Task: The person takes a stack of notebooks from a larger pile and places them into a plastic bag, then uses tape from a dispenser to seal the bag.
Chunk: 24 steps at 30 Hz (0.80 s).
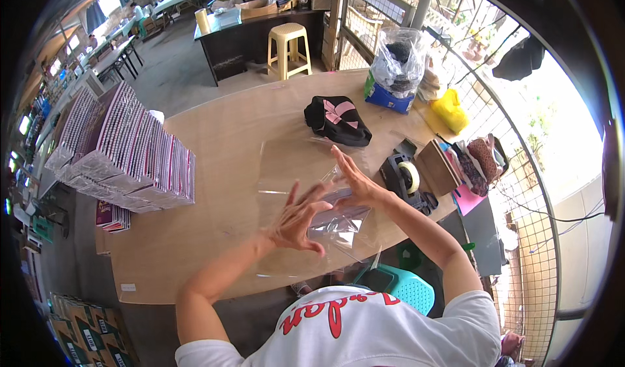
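A clear plastic bag (335,227) lies on the wooden table (215,139) right in front of me, on top of a larger clear plastic sheet (286,165). My left hand (296,220) rests on the bag's left side with fingers spread. On the bag's upper right edge sits my right hand (355,181), its fingers stretched out flat. Neither hand is closed around the bag; both press or touch it.
Spiral notebooks (124,149) are stacked in rows at the table's left. A black pouch with a pink bow (336,121) lies further back. A tape dispenser (407,178), a small board, a yellow bag (450,110) and a filled plastic bag (398,67) crowd the right. A teal stool (397,285) stands below.
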{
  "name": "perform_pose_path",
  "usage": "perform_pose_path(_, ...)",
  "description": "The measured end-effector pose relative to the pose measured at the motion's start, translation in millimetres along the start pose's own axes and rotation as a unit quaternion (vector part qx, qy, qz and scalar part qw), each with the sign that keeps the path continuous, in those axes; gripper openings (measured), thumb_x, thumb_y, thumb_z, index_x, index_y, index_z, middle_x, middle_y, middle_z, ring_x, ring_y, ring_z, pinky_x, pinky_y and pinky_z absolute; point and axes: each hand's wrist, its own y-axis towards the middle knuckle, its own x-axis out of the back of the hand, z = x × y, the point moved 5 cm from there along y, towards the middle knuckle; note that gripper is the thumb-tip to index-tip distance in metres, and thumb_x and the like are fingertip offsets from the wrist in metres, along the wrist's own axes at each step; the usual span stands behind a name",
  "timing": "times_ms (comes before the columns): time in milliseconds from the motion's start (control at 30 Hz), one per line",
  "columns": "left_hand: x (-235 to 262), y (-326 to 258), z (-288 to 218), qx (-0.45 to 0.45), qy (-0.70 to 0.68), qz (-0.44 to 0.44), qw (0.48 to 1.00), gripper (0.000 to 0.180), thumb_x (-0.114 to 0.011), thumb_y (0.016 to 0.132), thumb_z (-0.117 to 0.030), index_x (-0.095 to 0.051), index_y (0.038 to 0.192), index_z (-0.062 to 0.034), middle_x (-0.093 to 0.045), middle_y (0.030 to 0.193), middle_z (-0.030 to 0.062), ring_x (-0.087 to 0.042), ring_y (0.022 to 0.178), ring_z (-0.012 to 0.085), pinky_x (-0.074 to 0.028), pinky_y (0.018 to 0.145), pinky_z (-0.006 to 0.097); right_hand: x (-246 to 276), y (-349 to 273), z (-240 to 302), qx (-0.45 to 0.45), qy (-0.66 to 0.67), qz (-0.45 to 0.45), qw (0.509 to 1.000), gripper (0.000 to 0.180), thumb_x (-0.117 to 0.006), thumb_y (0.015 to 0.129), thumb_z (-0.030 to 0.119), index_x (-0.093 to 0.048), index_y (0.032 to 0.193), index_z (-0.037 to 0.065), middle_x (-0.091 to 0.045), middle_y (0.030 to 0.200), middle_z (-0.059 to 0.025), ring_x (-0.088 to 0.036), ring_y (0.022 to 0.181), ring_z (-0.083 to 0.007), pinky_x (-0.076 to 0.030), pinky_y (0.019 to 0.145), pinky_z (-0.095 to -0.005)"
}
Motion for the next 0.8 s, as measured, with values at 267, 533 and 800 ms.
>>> perform_pose_path(267,-23,0,-9,0.018,0.234,0.047,0.971,0.084,-0.043,0.074,-0.087,-0.048,0.143,-0.0393,-0.028,0.159,0.0004,-0.011,0.152,0.0286,0.007,0.111,0.071,-10,-2,-26,-0.242,0.006,0.004,0.97,0.122,-0.083,0.077,0.03,0.008,0.158,0.015,-0.041,0.144,-0.0261,-0.051,0.123,-0.0359,-0.052,0.089,-0.0373)
perform_pose_path(533,-18,-5,-11,0.074,0.217,0.114,0.967,0.085,-0.047,0.07,-0.086,-0.046,0.143,-0.0435,-0.031,0.158,-0.0059,-0.023,0.148,0.0284,0.003,0.112,0.072,88,-175,-78,-0.409,-0.072,-0.444,0.794,0.028,-0.076,0.087,0.027,-0.068,0.097,0.002,-0.066,0.098,-0.0139,-0.067,0.087,-0.0211,-0.054,0.074,-0.0322)
perform_pose_path(800,-18,9,-12,0.074,0.216,0.149,0.962,0.092,-0.061,0.063,-0.081,-0.04,0.146,-0.047,-0.026,0.16,0.0007,-0.028,0.146,0.0292,-0.003,0.116,0.068,78,-298,-155,-0.572,0.14,-0.267,0.762,0.028,-0.079,0.08,0.027,-0.071,0.07,0.002,-0.047,0.049,0.001,-0.042,0.042,-0.0107,-0.032,0.041,-0.0321)
